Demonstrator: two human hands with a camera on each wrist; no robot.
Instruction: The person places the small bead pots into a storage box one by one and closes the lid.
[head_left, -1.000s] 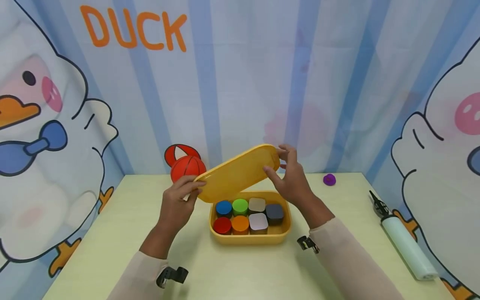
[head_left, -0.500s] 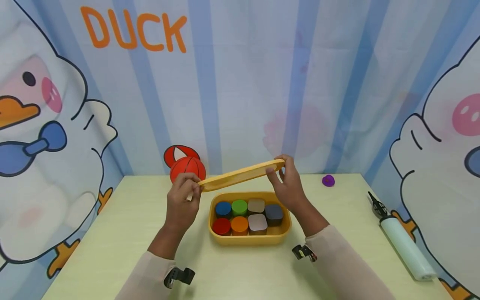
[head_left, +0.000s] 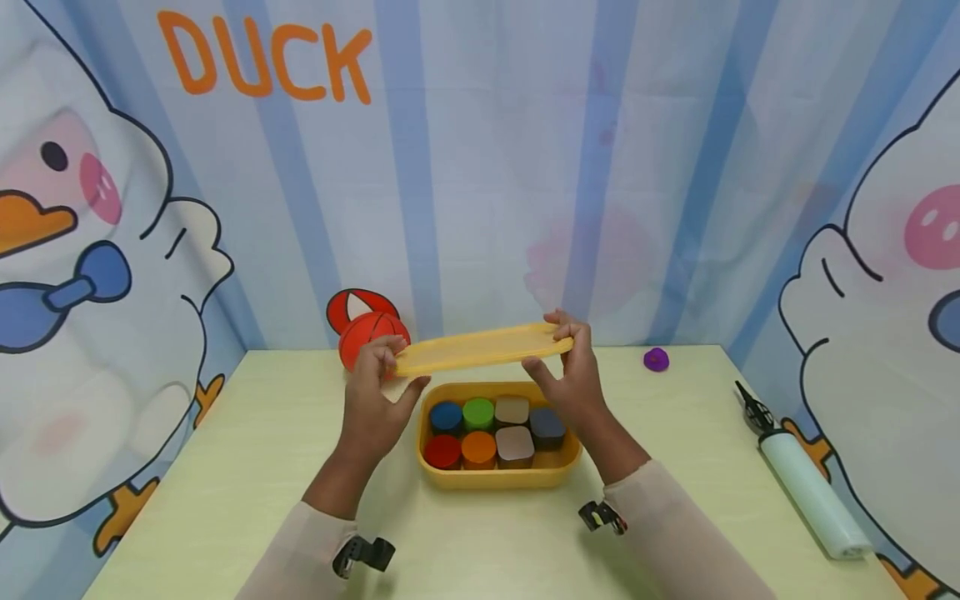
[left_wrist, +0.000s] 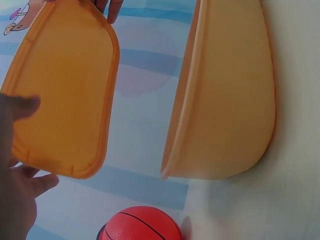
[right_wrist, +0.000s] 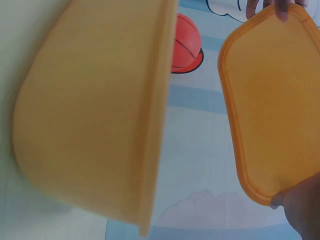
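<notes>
Both hands hold a yellow lid (head_left: 483, 348) in the air above and behind a yellow box (head_left: 498, 479); its right end is slightly higher. My left hand (head_left: 378, 417) has its fingers on the lid's left end, with the thumb spread apart below. The right hand (head_left: 573, 379) grips the other end, fingers curled over the edge and thumb below. Inside the box sit several round and square-topped pieces, among them a blue piece (head_left: 447, 415), a green piece (head_left: 478, 412), a red piece (head_left: 443, 451) and an orange piece (head_left: 478, 448). The left wrist view shows the lid (left_wrist: 70, 95) beside the box wall (left_wrist: 230, 95).
A red ball (head_left: 367, 333) marked like a basketball stands behind the left hand. At the back right lies a small purple object (head_left: 656, 359). A pale green hand pump (head_left: 813, 492) with a black nozzle lies along the right table edge. A duck-print curtain (head_left: 480, 167) hangs behind.
The lid has turned from steeply slanted to nearly level, its right end lowered. The left hand has shifted right, and its thumb has come away from the lid's edge. The box stays put.
</notes>
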